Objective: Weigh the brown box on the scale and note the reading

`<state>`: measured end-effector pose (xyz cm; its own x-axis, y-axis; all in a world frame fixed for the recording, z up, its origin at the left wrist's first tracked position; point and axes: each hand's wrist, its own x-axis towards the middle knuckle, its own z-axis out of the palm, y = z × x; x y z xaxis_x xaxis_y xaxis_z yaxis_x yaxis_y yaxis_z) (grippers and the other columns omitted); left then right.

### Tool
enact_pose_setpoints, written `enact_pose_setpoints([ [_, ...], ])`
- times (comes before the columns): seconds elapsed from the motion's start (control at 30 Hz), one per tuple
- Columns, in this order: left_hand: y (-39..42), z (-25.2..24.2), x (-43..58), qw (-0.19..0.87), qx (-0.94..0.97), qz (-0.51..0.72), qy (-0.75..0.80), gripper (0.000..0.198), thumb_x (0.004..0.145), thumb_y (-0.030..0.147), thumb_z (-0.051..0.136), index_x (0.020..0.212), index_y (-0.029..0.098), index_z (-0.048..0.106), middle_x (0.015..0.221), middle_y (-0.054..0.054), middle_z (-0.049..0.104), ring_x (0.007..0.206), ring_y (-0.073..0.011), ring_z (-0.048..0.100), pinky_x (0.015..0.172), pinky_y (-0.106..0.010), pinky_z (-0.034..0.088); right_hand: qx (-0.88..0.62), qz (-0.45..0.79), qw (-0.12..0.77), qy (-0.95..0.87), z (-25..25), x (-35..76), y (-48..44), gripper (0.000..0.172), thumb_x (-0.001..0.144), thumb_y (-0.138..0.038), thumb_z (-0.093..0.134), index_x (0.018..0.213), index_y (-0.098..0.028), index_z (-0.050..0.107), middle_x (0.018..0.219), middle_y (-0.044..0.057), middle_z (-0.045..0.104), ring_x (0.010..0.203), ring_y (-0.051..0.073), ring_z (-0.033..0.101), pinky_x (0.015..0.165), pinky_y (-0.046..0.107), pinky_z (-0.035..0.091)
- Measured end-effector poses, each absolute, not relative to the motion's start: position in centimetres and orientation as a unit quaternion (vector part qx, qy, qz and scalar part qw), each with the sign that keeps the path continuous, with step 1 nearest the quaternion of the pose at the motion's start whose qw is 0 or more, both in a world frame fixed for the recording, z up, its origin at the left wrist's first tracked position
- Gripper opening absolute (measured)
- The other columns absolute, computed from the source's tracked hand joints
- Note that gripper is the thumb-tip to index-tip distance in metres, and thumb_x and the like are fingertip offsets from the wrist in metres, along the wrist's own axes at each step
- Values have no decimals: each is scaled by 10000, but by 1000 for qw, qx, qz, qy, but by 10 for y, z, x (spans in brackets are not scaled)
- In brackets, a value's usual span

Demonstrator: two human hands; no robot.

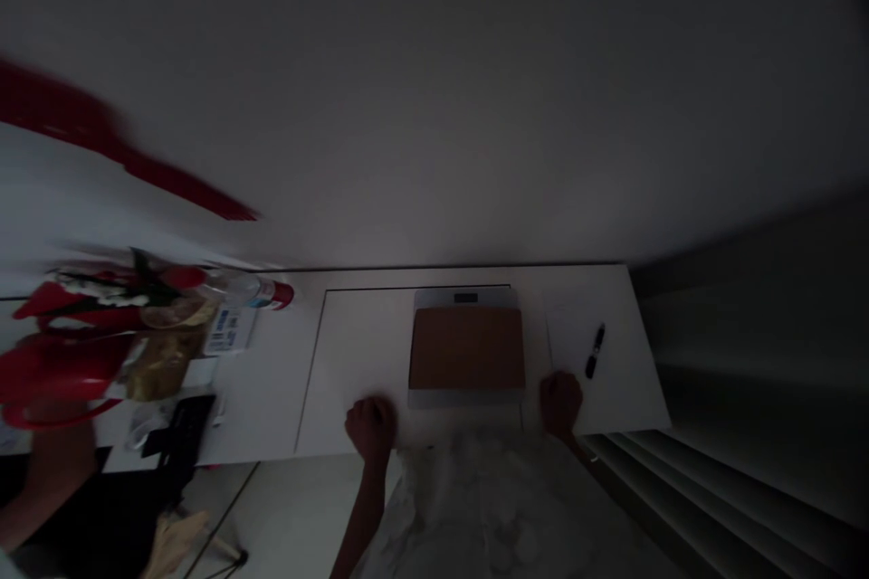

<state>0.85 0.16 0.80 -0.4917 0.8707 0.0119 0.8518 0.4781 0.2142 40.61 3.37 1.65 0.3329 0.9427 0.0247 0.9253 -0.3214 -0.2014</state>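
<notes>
In dim light, my left hand (371, 427) rests on the white table near its front edge, fingers curled into a loose fist with no object showing in it. My right hand (560, 400) lies curled the same way at the lower edge of a white sheet of paper (574, 326). Between the hands is a flat brown cardboard piece (468, 348), on top of a light grey scale (434, 298) with a small dark display. Neither hand touches the cardboard. A black pen (596, 351) lies on the paper, just right of my right hand.
To the left stand a plastic bottle (275, 294), a small white-and-blue box (229, 328) and a red container (68, 366) near flowers. Another person's arm (61, 470) reaches in there, beside a black device (186, 430). A wall rises behind the white table (367, 335).
</notes>
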Motion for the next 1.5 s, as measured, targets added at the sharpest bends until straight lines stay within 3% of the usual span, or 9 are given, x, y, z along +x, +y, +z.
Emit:
enact_pose_setpoints([
  [0.77,3,9,9,54,494,117,860,312,887,307,331,620,225,468,706,-74,506,716,-214,421,697,-351,272,-819,90,86,-560,31,402,39,207,889,-239,421,688,-197,450,737,37,455,743,175,342,687,323,213],
  [1.5,6,8,11,57,490,126,861,298,881,312,353,622,221,471,714,-82,510,734,-219,420,693,-359,260,-823,33,62,-564,25,401,41,164,873,-230,450,729,-177,507,780,46,505,761,185,422,689,316,257],
])
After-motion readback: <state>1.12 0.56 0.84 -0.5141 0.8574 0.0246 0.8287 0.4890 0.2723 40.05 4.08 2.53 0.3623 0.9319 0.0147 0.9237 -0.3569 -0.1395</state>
